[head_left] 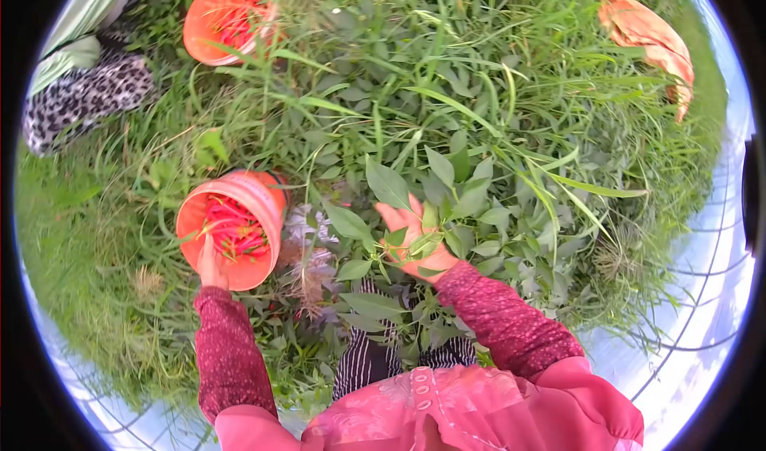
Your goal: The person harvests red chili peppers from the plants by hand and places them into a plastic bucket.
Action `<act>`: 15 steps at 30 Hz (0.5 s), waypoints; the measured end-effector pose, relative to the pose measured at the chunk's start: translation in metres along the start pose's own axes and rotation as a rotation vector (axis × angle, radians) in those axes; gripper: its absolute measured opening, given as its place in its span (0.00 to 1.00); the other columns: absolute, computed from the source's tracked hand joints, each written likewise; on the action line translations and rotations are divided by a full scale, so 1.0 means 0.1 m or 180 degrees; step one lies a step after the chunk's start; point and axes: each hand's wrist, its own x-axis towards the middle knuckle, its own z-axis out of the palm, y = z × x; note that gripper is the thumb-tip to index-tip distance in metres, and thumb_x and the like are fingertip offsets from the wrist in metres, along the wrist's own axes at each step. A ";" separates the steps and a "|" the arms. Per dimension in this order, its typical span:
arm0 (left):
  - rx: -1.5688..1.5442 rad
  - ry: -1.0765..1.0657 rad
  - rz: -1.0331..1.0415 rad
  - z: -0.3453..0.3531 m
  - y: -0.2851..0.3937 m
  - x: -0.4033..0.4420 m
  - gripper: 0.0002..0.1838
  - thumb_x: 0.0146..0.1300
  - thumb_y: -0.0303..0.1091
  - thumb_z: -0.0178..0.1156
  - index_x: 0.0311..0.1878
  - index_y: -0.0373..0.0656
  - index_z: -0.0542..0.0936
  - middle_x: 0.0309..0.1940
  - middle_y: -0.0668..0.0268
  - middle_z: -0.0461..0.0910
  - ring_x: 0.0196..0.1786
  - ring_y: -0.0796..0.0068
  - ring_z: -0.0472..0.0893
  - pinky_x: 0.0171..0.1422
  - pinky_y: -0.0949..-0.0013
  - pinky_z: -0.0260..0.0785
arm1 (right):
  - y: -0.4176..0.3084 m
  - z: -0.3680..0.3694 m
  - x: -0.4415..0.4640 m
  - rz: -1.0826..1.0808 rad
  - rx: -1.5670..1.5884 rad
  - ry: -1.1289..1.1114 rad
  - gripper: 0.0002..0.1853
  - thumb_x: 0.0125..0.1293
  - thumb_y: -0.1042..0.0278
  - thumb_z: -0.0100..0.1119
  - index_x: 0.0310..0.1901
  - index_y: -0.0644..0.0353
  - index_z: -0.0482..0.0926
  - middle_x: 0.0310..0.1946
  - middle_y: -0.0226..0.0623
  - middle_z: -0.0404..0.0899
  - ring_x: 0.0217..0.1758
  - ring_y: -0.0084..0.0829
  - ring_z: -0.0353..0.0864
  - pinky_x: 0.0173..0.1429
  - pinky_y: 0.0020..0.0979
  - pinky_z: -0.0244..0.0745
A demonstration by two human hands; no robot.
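Observation:
My left hand point(210, 265) reaches over the near rim of an orange bucket point(271, 204), its fingers stretched down onto red chili peppers point(235, 228). Some fingertips are hard to separate from the peppers. The bucket leans toward me among the grass. To the right, my right hand point(416, 240) is in the leaves of a green pepper plant point(471, 204), palm up with the fingers apart. Leaves and a stem cross in front of the palm and cover part of it. I see no pepper in that hand.
Another orange bucket point(209, 22) with red peppers stands at the far left. Beside it, at the upper left edge, is another person in leopard-print clothing point(88, 92). An orange cloth or sack point(650, 36) lies on the grass at the upper right. Tall grass and leafy plants surround my legs.

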 end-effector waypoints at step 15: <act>-0.0306 0.0980 -0.1571 -0.47 -1.75 0.05 0.53 0.55 0.68 0.55 0.68 0.28 0.56 0.68 0.46 0.56 0.70 0.53 0.59 0.70 0.52 0.57 | 0.87 -1.24 -1.00 0.2211 -0.1653 -0.0288 0.35 0.50 0.63 0.66 0.63 0.50 0.68 0.66 0.46 0.59 0.74 0.49 0.50 0.70 0.61 0.42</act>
